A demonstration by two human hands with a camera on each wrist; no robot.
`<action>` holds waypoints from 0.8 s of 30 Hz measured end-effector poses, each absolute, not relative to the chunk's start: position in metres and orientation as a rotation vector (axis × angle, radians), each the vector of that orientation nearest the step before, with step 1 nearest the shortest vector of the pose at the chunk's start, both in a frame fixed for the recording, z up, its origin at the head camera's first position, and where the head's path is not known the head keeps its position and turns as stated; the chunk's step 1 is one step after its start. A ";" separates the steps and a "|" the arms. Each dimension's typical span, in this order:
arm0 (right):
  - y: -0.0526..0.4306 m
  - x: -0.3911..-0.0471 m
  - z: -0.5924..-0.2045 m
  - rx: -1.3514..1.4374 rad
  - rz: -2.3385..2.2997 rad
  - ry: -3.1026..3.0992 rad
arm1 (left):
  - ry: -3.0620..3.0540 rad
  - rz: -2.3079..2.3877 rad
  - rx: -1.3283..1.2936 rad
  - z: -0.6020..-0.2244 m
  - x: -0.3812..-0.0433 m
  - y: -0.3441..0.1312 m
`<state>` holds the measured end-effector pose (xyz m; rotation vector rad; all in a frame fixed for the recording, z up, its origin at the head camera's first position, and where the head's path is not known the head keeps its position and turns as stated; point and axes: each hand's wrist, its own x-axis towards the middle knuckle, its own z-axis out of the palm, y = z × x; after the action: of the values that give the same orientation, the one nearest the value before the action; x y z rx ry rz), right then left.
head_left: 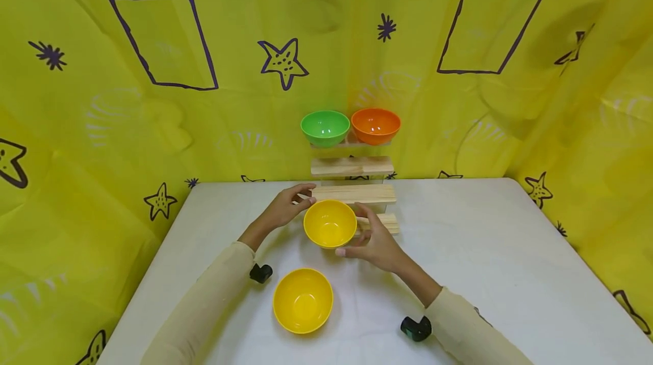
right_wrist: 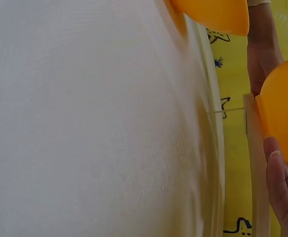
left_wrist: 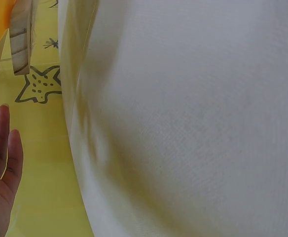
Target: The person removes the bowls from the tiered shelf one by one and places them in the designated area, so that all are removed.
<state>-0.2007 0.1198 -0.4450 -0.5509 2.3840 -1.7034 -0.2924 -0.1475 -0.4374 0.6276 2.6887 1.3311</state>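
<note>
A yellow bowl [head_left: 330, 224] sits upright at the lower steps of a small wooden stepped rack [head_left: 353, 194]. My right hand [head_left: 380, 243] is curved round the bowl's right side, thumb at the front and forefinger near the back of the rim. In the right wrist view the fingertips [right_wrist: 273, 154] are right at the bowl's wall [right_wrist: 284, 106]. At the rack's left end is my left hand [head_left: 285, 206], its thumb near the bowl's rim; in the left wrist view its fingers [left_wrist: 2, 133] are extended. A second yellow bowl [head_left: 303, 301] stands on the table nearer to me.
On the rack's top step stand a green bowl [head_left: 325, 128] and an orange bowl [head_left: 376, 126] side by side. The step below [head_left: 352, 166] is bare wood. A white cloth covers the table [head_left: 490, 251], and a yellow patterned curtain [head_left: 326, 70] hangs close behind the rack.
</note>
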 end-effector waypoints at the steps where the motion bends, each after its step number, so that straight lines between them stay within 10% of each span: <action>1: 0.118 -0.201 -0.445 -0.555 -1.701 2.385 | 2.687 1.331 0.625 -0.438 -0.293 -0.148; 24: 0.095 -0.206 -0.444 -0.500 -1.676 2.457 | 2.675 1.350 0.622 -0.437 -0.293 -0.149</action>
<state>-0.2064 0.0948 -0.4444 -0.5001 2.4575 -1.6759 -0.2928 -0.1489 -0.4374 0.6218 2.6745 1.3498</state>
